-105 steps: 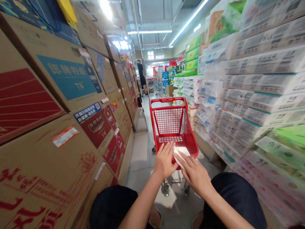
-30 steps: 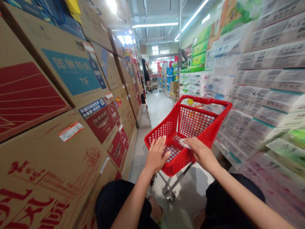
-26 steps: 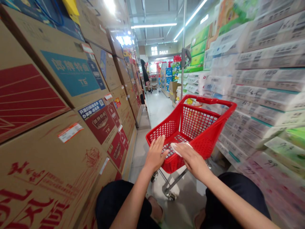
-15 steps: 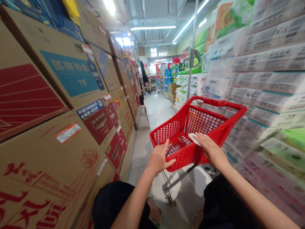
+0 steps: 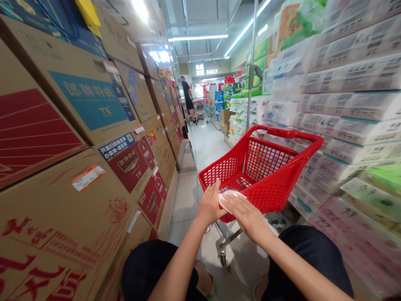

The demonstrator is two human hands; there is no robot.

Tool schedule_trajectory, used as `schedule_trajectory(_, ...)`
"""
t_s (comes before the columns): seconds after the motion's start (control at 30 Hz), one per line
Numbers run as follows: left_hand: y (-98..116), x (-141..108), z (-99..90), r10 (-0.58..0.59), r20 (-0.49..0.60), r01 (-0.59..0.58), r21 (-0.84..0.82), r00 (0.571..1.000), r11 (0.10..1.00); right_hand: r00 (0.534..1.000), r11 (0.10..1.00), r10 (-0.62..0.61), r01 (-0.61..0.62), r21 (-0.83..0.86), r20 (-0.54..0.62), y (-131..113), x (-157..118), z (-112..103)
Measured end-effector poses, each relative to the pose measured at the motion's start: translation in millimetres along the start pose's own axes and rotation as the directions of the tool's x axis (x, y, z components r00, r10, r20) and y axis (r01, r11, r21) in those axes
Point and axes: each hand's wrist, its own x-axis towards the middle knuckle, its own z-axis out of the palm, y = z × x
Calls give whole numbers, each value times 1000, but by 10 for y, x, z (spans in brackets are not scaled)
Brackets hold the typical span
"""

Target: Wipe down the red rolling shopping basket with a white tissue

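A red plastic shopping cart (image 5: 272, 196) stands in front of me, turned at an angle, on metal legs with casters. My left hand (image 5: 209, 205) is at the cart's near front corner, its fingers over the basket rim; the thumb is hidden behind my other hand. Under the fingers of my right hand (image 5: 247, 215) is a white cloth (image 5: 233, 193), pressed flat on the rim right beside my left hand. Its exact kind, cloth or tissue, is hard to make out. Inside the basket, the grid floor and the back panel show.
Stacked cardboard cartons (image 5: 90, 217) wall the left side. On the right rise piles of wrapped tissue packs (image 5: 351, 100). A metal pole (image 5: 250, 79) stands behind the cart. Farther down the aisle (image 5: 208, 136) a person (image 5: 188, 98) in dark clothes stands near another cart. My knees flank the red cart.
My right hand has slid the white cloth along the cart's rim, leftward and toward me, until it meets my left hand. The left hand stays at the corner. The distant person shows more fully.
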Motion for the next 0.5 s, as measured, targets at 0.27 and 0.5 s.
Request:
schedule_trajectory(0.27, 49, 69, -18, -40, 39, 41, -30, 998, 999, 966, 965, 239, -248, -83, -101, 553, -175, -312)
schedule_trajectory(0.5, -13, 101, 3, -4, 78, 6, -17, 997, 1000, 999, 999, 43, -44, -18, -24, -116, 49, 108)
